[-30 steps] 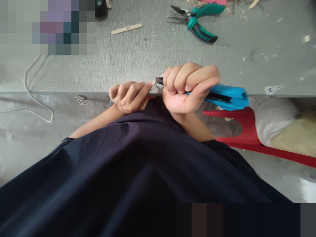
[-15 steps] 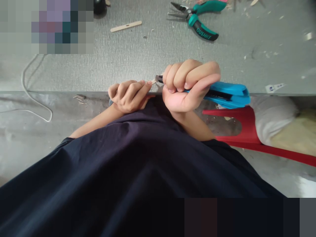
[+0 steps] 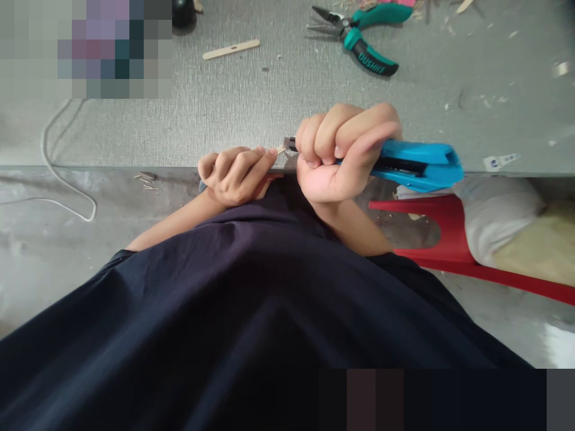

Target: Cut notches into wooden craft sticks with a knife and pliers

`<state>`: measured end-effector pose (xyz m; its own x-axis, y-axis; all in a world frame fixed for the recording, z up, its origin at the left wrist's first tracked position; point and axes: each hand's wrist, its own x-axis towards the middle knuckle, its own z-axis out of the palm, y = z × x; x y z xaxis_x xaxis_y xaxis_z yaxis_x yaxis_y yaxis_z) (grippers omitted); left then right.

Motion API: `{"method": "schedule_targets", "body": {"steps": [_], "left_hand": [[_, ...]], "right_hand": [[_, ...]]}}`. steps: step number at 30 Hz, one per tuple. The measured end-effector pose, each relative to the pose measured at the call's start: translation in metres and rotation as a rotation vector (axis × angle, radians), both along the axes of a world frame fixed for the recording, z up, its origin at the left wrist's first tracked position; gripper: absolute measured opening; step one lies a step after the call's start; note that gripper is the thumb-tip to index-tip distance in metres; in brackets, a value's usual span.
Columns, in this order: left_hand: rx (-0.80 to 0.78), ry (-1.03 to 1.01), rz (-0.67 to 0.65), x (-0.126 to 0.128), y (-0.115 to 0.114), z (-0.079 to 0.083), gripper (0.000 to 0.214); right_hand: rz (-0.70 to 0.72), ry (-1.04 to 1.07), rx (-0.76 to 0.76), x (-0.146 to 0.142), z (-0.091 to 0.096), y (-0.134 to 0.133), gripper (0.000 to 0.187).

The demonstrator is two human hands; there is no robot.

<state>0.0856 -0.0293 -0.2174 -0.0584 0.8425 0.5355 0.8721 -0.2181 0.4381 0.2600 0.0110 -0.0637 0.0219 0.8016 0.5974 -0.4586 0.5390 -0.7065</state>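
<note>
My left hand (image 3: 238,175) is closed on a thin wooden craft stick (image 3: 280,149), whose short pale tip pokes out past the thumb and forefinger. Most of that stick is hidden in the fingers. Wrapped round a blue utility knife (image 3: 422,164), my right hand (image 3: 348,152) keeps its fingers curled, with the handle's rear sticking out to the right. The knife's dark metal front end meets the stick's tip between my hands, by the table's near edge. Another craft stick (image 3: 231,49), with a small dark mark at its middle, lies farther back on the table.
Green-and-black pliers (image 3: 371,57) lie with jaws apart on the grey table (image 3: 148,129). Wood shavings are scattered at right. A white cable (image 3: 45,134) hangs over the edge at left. Below right stands a red plastic chair (image 3: 453,221) beside a pale bag (image 3: 501,209).
The rear of the knife handle has swung slightly up and to the right as my right hand turned a little. My left hand and the stick hold almost still.
</note>
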Motion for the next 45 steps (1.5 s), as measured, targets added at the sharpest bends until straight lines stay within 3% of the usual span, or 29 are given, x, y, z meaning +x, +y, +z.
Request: {"method": "schedule_targets", "body": {"steps": [5, 9, 13, 17, 22, 28, 33, 37, 39, 41, 43, 44, 45], "left_hand": [[0.007, 0.039, 0.012, 0.000, -0.001, -0.004, 0.081], [-0.051, 0.064, 0.029, -0.001, -0.002, 0.000, 0.071], [-0.055, 0.001, -0.005, 0.001, -0.001, 0.009, 0.071], [0.013, 0.027, 0.016, 0.002, -0.001, 0.019, 0.075], [0.031, 0.069, -0.001, -0.004, -0.004, 0.022, 0.081], [0.177, 0.159, 0.058, -0.003, -0.013, 0.032, 0.090], [0.304, 0.260, 0.098, -0.003, -0.017, 0.043, 0.099], [0.201, 0.277, 0.081, -0.003, -0.019, 0.048, 0.108], [0.130, 0.264, 0.080, -0.001, -0.022, 0.057, 0.106], [0.166, 0.220, 0.058, -0.002, -0.023, 0.079, 0.097], [0.357, 0.096, -0.037, -0.009, -0.023, 0.114, 0.082], [0.390, 0.012, -0.107, -0.015, -0.022, 0.135, 0.077], [0.306, -0.074, -0.143, -0.022, -0.020, 0.157, 0.075]], "right_hand": [[0.012, 0.003, 0.021, 0.000, 0.006, -0.004, 0.067], [-0.008, -0.013, 0.030, 0.001, -0.001, -0.006, 0.062], [-0.035, -0.002, 0.005, 0.000, -0.006, -0.006, 0.074], [-0.067, 0.138, -0.002, -0.003, 0.005, -0.005, 0.089], [0.000, 0.234, -0.097, 0.003, 0.022, 0.002, 0.087], [0.100, 0.416, -0.280, 0.016, 0.019, 0.017, 0.077], [0.091, 0.388, -0.342, 0.011, 0.020, 0.023, 0.101], [-0.051, 0.596, -0.335, -0.008, 0.018, 0.029, 0.088], [-0.102, 0.648, -0.354, -0.014, 0.016, 0.032, 0.086], [-0.098, 0.579, -0.373, -0.015, 0.014, 0.035, 0.089], [-0.101, 0.465, -0.375, -0.012, 0.011, 0.038, 0.091], [-0.114, 0.406, -0.374, -0.009, 0.009, 0.039, 0.091], [-0.144, 0.354, -0.371, -0.007, 0.007, 0.041, 0.090]]}}
